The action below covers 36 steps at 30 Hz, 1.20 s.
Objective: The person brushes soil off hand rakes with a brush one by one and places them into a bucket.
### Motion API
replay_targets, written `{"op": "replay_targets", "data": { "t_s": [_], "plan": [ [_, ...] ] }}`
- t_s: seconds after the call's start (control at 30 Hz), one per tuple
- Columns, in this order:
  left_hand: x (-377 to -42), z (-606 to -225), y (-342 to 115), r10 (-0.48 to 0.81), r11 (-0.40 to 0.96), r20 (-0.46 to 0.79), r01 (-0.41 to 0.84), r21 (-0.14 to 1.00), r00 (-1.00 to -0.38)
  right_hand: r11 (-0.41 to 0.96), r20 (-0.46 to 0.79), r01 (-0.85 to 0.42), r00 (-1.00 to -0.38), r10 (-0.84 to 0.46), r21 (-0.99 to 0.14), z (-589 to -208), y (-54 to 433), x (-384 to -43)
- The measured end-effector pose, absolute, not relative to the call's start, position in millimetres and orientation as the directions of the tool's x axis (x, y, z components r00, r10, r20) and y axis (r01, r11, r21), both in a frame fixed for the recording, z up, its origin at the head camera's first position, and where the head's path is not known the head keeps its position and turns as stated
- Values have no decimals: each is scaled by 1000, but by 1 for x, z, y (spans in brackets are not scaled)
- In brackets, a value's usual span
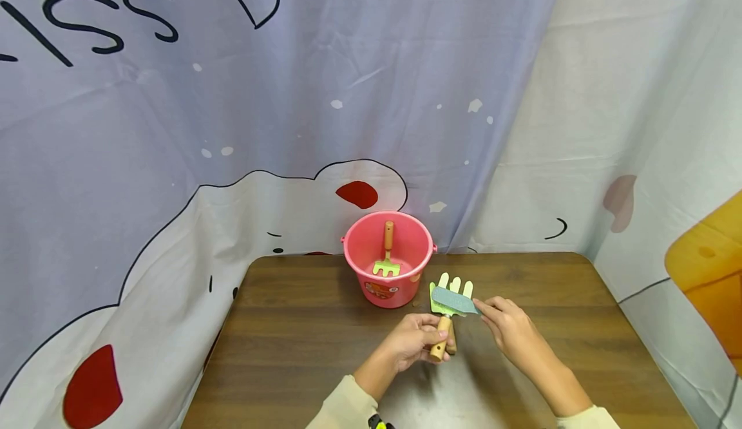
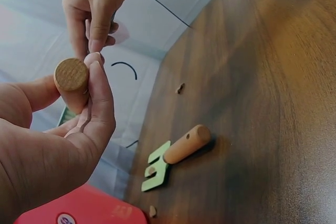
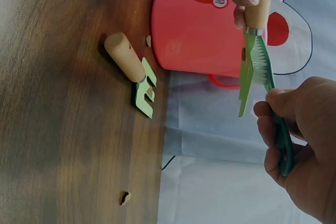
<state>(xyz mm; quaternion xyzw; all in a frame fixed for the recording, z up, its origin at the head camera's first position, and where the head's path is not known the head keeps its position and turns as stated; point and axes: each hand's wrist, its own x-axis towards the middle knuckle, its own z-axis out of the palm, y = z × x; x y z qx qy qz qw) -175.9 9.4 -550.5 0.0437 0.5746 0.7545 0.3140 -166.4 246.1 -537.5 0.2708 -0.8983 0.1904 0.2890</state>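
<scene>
My left hand (image 1: 414,340) grips the wooden handle (image 2: 73,85) of a small green garden fork (image 1: 439,306), raised above the table with its tines pointing away. In my right hand (image 1: 510,326) is a teal brush (image 3: 283,142), pinched by its handle between thumb and fingers. White bristles (image 3: 259,61) touch the green face of the held fork, seen edge-on in the right wrist view. A second green fork (image 3: 142,95) with a wooden handle lies on the table beneath. From the head view, the brush back hides part of the held fork's head.
A pink bucket (image 1: 382,290) stands at the back of the wooden table (image 1: 290,339), with another green fork (image 1: 387,266) leaning inside it. Small brown bits (image 2: 180,88) lie on the tabletop. Printed curtains (image 1: 348,126) hang behind the table's far edge.
</scene>
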Motion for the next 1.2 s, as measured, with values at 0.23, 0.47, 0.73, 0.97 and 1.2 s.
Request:
{"op": "replay_targets", "data": {
  "t_s": [0.23,0.47,0.73,0.97,1.2],
  "plan": [
    [-175,-547,10,517,-156,-281,-412,898,-809,784,634,-592,-682,-365,-185,-539,246,-172],
    [-174,-546,9,510,-160,-279,-408,899,-814,784,645,-588,-680,-348,-197,-541,246,-176],
    [-172,-544,8,525,-146,-287,-418,897,-801,802,647,-564,-689,-327,-196,-540,252,-185],
    [-167,-542,8,536,-131,-301,-430,894,-789,817,667,-547,-680,-304,-185,-542,259,-195],
    [-166,-545,8,532,-140,-305,-438,888,-790,831,664,-524,-692,-284,-190,-541,261,-199]
  ]
}}
